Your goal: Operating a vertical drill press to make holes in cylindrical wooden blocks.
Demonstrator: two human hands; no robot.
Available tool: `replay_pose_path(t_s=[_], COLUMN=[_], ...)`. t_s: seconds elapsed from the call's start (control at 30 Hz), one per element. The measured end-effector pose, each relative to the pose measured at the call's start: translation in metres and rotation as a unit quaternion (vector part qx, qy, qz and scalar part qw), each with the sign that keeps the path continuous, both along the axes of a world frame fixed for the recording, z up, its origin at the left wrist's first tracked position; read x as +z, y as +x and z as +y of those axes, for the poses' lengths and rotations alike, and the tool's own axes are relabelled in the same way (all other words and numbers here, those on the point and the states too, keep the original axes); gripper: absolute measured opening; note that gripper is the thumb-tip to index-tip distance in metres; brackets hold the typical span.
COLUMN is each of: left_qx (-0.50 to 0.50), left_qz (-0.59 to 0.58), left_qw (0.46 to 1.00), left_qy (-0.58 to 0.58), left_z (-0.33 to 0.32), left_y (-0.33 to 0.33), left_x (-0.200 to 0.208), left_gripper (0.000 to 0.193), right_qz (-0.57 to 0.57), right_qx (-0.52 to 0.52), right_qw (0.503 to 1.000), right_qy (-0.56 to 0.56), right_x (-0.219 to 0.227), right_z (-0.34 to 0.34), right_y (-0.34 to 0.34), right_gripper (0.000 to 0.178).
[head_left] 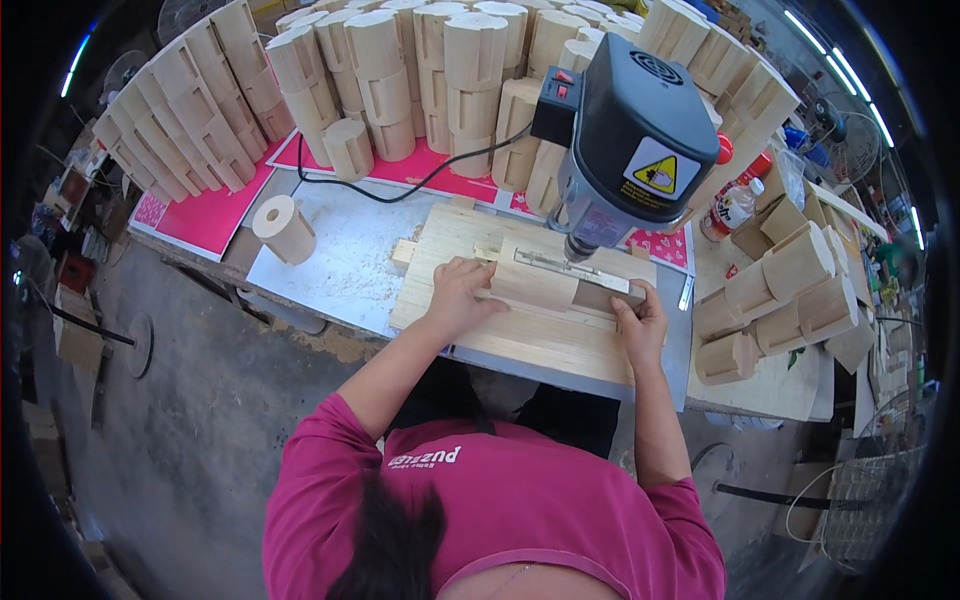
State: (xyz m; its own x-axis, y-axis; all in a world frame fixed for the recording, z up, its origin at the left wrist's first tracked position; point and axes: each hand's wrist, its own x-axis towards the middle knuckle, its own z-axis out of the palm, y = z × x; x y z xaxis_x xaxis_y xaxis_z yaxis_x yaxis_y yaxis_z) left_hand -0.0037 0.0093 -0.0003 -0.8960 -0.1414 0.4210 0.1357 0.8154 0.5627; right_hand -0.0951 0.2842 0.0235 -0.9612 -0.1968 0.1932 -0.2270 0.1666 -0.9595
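Note:
A pale wooden cylinder (535,283) lies on its side on a wooden board (440,240), beneath the chuck of a drill press (640,130). My left hand (464,297) grips its left end, with fingers over the far side and thumb along the near side. From its right end a grey flat-sided bar (597,296) sticks out. My right hand (641,322) is closed on the bar's outer end, thumb in front and fingers behind. A lighter strip with a slot (560,263) runs along the top, under the chuck. Where bar and cylinder meet inside is hidden.
Rows of stacked grooved cylinders (475,60) stand behind, on pink sheets (225,215). One bored cylinder (284,230) stands at left. A black cable (400,198) crosses to the press. At right are more cylinders (795,270) and a plastic bottle (728,212). Sawdust lies about the board.

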Motion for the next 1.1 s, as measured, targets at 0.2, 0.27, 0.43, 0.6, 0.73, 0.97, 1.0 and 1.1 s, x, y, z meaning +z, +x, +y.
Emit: replay_pose_path(t_s=[0.2,0.27,0.43,0.6,0.73,0.97,1.0,1.1], left_qx=[-0.056,-0.069,-0.101,-0.098,-0.095,-0.087,-0.089,-0.092], left_qz=[-0.02,-0.005,-0.009,-0.006,-0.022,-0.036,-0.037,-0.002], left_qw=[0.998,0.997,0.993,0.994,0.994,0.995,0.995,0.995], left_qy=[-0.026,-0.019,0.055,0.045,0.058,0.036,0.036,0.036], left_z=[-0.001,-0.004,-0.015,-0.012,-0.011,-0.007,-0.008,-0.005], left_y=[-0.004,-0.008,-0.008,-0.013,-0.011,-0.006,-0.007,-0.008], left_x=[-0.001,-0.003,-0.014,-0.005,-0.007,0.003,0.002,0.011], left_gripper=[0.057,0.056,0.052,0.05,0.05,0.049,0.05,0.043], right_qz=[-0.006,0.068,0.249,0.261,0.288,0.348,0.347,0.319], right_qx=[0.046,0.038,-0.044,-0.039,-0.041,-0.024,-0.022,-0.041], right_qw=[0.993,0.98,0.967,0.957,0.942,0.924,0.925,0.938], right_qy=[0.111,0.182,0.033,0.121,0.166,0.154,0.155,0.126], right_x=[0.024,0.05,0.19,0.223,0.224,0.164,0.152,0.113], right_z=[0.032,0.043,-0.003,-0.028,-0.028,-0.019,-0.019,-0.022], right_y=[-0.007,-0.016,-0.047,-0.065,-0.036,0.046,0.051,0.052], right_gripper=[0.046,0.041,0.035,0.036,0.03,0.012,0.012,0.006])
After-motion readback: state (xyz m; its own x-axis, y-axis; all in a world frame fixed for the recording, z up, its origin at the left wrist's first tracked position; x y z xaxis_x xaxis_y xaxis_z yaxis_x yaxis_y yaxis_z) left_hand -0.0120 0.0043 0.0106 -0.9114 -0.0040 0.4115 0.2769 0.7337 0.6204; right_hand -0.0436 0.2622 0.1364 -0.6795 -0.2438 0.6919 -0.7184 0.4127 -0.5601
